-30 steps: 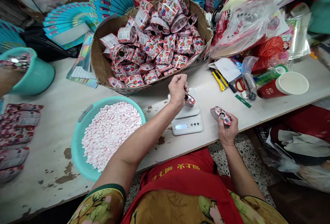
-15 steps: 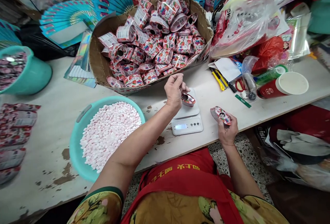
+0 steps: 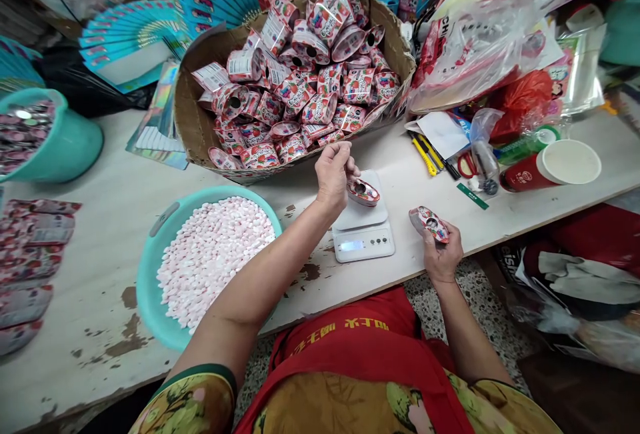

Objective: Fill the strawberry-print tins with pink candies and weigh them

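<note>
Head: pkt in R grip; on-scale pkt beside L grip.

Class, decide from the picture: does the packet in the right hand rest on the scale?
No, the right hand holds that packet off to the right of the scale.

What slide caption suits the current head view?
Left fingers bunched beside a strawberry-print packet on a white scale, right fingers holding another packet, a turquoise basin of pale pellets at left.
</note>
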